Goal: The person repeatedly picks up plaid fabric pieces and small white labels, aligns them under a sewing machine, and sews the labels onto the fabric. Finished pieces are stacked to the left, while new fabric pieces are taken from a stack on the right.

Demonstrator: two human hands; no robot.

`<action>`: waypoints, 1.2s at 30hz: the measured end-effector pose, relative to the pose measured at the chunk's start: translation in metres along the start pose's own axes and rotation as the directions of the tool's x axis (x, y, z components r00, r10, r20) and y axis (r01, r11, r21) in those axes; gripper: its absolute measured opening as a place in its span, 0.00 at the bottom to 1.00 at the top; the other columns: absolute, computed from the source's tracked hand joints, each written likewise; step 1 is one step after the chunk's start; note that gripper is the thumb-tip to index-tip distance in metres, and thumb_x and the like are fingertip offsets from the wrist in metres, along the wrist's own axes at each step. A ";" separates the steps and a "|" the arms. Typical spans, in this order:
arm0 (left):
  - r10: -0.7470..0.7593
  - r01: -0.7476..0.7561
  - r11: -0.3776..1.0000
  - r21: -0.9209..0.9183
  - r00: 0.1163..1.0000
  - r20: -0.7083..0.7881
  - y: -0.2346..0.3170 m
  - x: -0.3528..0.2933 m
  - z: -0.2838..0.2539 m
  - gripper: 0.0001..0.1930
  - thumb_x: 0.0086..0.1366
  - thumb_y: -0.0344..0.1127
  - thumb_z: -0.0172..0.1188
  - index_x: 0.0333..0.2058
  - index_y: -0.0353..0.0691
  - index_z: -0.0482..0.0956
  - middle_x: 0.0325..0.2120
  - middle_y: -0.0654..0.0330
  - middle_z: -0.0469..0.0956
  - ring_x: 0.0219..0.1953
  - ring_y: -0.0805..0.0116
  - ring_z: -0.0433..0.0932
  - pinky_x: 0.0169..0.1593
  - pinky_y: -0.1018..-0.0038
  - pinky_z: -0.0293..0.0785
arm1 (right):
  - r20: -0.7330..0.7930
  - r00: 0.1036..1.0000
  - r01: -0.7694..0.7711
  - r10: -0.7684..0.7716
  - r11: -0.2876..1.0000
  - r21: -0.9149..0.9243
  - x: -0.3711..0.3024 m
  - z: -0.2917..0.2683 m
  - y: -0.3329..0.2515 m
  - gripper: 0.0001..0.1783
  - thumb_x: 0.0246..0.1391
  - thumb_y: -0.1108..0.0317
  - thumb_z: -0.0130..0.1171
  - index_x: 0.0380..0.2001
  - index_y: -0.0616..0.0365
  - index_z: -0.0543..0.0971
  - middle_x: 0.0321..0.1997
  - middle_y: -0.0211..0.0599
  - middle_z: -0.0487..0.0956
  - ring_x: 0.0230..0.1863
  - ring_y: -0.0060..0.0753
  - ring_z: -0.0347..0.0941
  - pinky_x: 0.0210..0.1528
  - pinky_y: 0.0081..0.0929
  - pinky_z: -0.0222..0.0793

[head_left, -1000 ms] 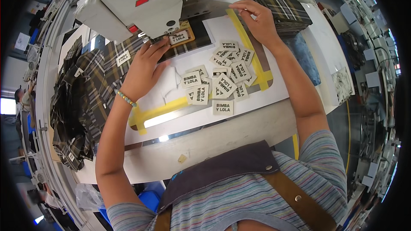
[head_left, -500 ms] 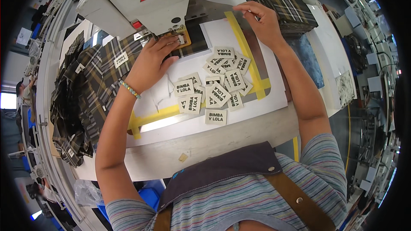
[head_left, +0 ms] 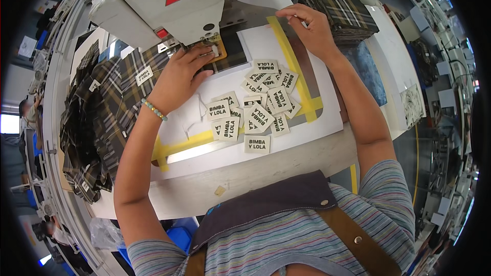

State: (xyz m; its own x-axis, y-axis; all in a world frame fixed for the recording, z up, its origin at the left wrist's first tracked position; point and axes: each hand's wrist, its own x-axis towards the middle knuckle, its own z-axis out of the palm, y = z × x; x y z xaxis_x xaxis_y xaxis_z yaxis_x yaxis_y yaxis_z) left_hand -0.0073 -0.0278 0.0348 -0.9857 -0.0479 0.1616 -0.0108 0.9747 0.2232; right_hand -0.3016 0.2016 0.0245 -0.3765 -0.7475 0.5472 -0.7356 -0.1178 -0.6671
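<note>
My left hand (head_left: 185, 71) lies with its fingers stretched out beside the clamp of a white sewing machine (head_left: 176, 7), pressing on dark plaid fabric (head_left: 232, 53). The fabric runs under the machine head and its yellow-brown clamp plate (head_left: 222, 48). Over the right side of the machine bed, my right hand (head_left: 313, 29) is raised with its fingers curled into a pinch. Whatever it may hold is too small to make out. A loose pile of cream printed labels (head_left: 263, 97) is spread on white paper (head_left: 322, 122) in front of the machine. One label (head_left: 144, 74) rests on the plaid fabric at the left.
Bunched plaid pieces (head_left: 84, 133) hang over the table's left side. A neat stack of plaid panels (head_left: 340, 7) stands at the back right. Yellow tape (head_left: 289, 56) frames the paper. A blue bin (head_left: 180, 236) and clear plastic (head_left: 105, 232) sit below the front edge.
</note>
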 end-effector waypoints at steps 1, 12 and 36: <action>0.009 -0.009 1.000 0.002 1.000 -0.020 -0.001 -0.001 0.001 0.23 0.73 0.36 0.62 0.64 0.40 0.78 0.65 0.56 0.76 0.63 0.50 0.73 0.70 0.59 0.67 | 0.003 1.000 -0.004 0.004 1.000 0.000 -0.001 0.001 -0.001 0.14 0.68 0.78 0.54 0.50 0.61 0.87 0.49 0.32 0.86 0.45 0.22 0.78 0.51 0.22 0.74; 0.003 -0.006 0.999 -0.040 0.996 -0.085 -0.021 0.001 0.012 0.23 0.76 0.38 0.58 0.67 0.43 0.76 0.65 0.49 0.77 0.60 0.45 0.74 0.70 0.58 0.64 | 0.025 1.000 -0.016 0.019 0.995 -0.103 -0.005 0.011 -0.007 0.15 0.66 0.80 0.55 0.49 0.61 0.87 0.47 0.39 0.87 0.48 0.30 0.83 0.56 0.27 0.76; -0.291 0.257 0.936 -0.241 0.949 -0.118 -0.052 -0.029 -0.006 0.24 0.58 0.39 0.79 0.51 0.38 0.83 0.48 0.55 0.76 0.55 0.53 0.74 0.60 0.61 0.73 | 0.516 0.852 0.310 -0.089 0.880 -0.359 -0.002 0.073 -0.036 0.20 0.72 0.61 0.57 0.59 0.58 0.84 0.71 0.38 0.78 0.75 0.42 0.66 0.77 0.44 0.59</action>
State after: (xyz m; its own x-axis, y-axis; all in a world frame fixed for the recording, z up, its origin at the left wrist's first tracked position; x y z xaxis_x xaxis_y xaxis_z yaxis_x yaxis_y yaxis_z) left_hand 0.0229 -0.0787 0.0245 -0.9128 -0.3551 0.2018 -0.2230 0.8472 0.4823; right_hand -0.2334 0.1599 0.0107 0.0353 -0.9635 0.2654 -0.9665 -0.1004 -0.2362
